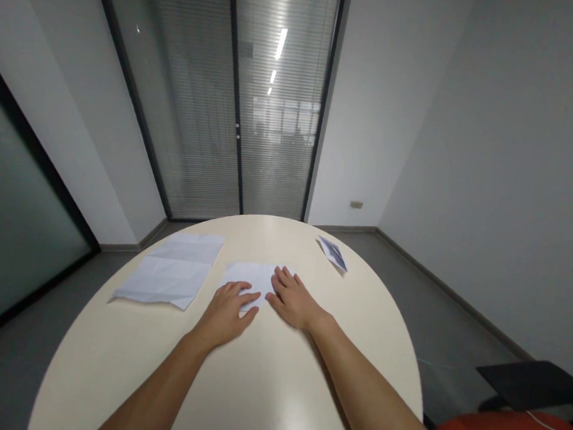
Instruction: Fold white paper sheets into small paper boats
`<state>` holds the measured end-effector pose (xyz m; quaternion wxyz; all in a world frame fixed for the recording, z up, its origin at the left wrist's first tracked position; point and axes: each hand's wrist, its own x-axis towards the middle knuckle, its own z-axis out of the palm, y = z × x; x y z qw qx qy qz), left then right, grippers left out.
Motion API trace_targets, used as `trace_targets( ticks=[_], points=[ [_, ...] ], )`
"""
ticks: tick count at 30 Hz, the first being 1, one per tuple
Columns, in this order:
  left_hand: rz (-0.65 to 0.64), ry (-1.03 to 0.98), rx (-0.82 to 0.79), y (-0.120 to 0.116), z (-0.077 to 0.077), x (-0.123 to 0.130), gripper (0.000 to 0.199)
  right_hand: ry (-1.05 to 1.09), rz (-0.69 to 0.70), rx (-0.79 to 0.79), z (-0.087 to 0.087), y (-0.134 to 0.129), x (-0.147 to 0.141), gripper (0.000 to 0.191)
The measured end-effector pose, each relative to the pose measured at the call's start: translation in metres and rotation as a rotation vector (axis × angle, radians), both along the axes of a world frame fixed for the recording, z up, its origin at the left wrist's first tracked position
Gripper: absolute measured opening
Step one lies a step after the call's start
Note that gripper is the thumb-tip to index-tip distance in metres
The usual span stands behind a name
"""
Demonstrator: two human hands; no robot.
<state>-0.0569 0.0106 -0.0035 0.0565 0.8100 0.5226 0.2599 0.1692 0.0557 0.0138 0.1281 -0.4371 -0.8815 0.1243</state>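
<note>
On the table [128, 362], I have left hand [225, 313] and right hand [296, 301] loosely spread over the paper [256, 276], apparently smoothing it; next calls for even pressure.

Paper [251, 271] on table [251, 386], sheet [171, 268] left, slip [334, 254] right

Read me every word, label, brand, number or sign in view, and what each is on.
None readable.
Middle sheet of paper: no visible writing.
Creased sheet on the left: no visible writing.
Folded paper on the right: dark patches, too small to tell print from shadow.
Wall plate: too small to read.
</note>
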Motion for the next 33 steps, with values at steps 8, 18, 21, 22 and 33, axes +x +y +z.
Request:
trace_targets(
  ticks=[8,18,21,22,33],
  points=[
    [-0.002,0.067,-0.022,-0.006,0.008,0.004,0.041,-0.003,0.056,-0.064,0.003,-0.004,-0.004,0.064],
    [-0.048,0.051,-0.029,-0.007,0.009,0.002,0.044,-0.003,-0.196,0.003,0.004,0.001,-0.003,0.059],
    [-0.042,0.063,-0.019,-0.007,0.007,0.004,0.045,-0.008,-0.134,-0.038,0.004,-0.002,-0.006,0.079],
    [-0.043,0.061,-0.019,-0.006,0.006,0.004,0.045,-0.008,-0.115,-0.056,0.004,-0.002,-0.007,0.084],
    [-0.068,0.066,-0.019,-0.002,-0.005,-0.003,0.046,0.020,-0.259,0.010,0.007,0.003,0.000,0.043]
  ],
)
